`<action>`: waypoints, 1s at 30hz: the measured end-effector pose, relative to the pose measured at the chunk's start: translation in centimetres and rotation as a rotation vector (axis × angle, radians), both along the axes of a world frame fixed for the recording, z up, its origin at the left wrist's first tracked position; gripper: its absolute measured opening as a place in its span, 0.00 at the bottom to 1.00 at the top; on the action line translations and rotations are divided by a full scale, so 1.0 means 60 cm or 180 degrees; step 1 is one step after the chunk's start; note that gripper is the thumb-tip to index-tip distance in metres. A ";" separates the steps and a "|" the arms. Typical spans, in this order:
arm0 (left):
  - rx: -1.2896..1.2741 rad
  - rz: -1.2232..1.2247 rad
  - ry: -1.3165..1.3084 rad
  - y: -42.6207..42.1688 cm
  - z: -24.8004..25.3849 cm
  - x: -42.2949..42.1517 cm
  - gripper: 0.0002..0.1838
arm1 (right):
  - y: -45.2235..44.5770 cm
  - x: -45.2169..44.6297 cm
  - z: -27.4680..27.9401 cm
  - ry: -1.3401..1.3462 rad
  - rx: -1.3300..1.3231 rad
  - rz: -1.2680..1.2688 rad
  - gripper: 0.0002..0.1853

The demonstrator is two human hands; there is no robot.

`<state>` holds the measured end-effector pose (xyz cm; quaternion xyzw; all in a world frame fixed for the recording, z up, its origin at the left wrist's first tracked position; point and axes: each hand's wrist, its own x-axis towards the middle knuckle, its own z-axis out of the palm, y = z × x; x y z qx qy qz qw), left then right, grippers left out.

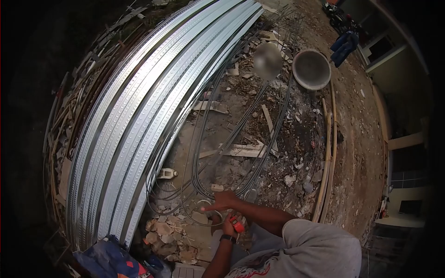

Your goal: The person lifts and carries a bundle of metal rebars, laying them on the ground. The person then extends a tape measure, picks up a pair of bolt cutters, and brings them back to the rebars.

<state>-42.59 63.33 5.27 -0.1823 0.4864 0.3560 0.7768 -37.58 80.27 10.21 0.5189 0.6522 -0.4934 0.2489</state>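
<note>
A red and black tape measure (237, 224) is in my left hand (228, 227), whose fingers are closed around it; a dark watch band circles that wrist. Stretched across from the right, my right hand (224, 201) is just above it, looking closed, with one digit extended left. What that hand grips, if anything, is hidden. A pale thin curved strip (219, 214) runs beside both hands. Long thin metal rods (194, 162), bent into loops, reach the ground right by my right hand. A small pale block (217, 187) lies just beyond it.
Long shiny perforated metal sheets (139, 92) are stacked on the left. A white plastic bottle (167, 173), broken rubble (164, 236) and wood scraps (245, 149) lie around. Farther off are a round basin (312, 69), long poles (327, 157) and hanging jeans (344, 47). A blue bag (109, 259) is at lower left.
</note>
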 end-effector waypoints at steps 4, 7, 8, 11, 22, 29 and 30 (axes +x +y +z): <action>0.0212 -0.0047 0.0142 0.013 -0.068 -0.047 0.19 | -0.010 -0.006 -0.039 0.0088 0.0521 0.0277 0.64; 0.0209 -0.0301 0.0270 -0.006 -0.102 -0.098 0.17 | -0.042 0.004 -0.078 0.0206 0.0620 0.0212 0.62; 0.0246 -0.0437 0.0332 -0.009 -0.110 -0.115 0.17 | -0.040 0.002 -0.085 0.0244 0.0591 0.0162 0.60; -0.0196 -0.0529 0.0622 -0.026 -0.073 -0.189 0.19 | -0.060 0.006 -0.137 0.0259 0.0630 0.0174 0.58; 0.0224 -0.1373 0.1085 0.106 -0.090 -0.365 0.13 | -0.060 0.006 -0.153 0.0344 0.0394 0.0129 0.57; 0.0512 -0.1962 0.1335 0.084 -0.070 -0.307 0.11 | -0.051 0.047 -0.018 0.0430 0.0327 -0.0342 0.56; 0.0465 -0.1930 0.1180 0.082 -0.018 -0.267 0.14 | -0.061 0.054 -0.009 0.0525 0.0746 -0.0471 0.56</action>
